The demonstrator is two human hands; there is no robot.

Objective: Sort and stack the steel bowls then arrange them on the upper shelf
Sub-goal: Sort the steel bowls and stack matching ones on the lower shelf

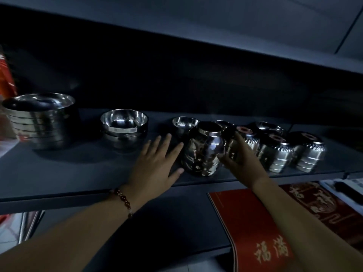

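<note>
curling round an upturned stack of small bowls point(232, 146), the right hand point(238, 160) holds it just beside a taller inverted stack point(203, 152) on the shelf point(78, 173). left hand point(155, 163) lies flat, fingers spread, seemingly touching that stack. more bowl stacks point(290, 150) stand right.

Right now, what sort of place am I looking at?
Probably a housewares shop or a storeroom. Dark shelving carries many steel bowl stacks, one bowl bears a barcode-like label, and red packaged goods lie on the shelf below.
</note>
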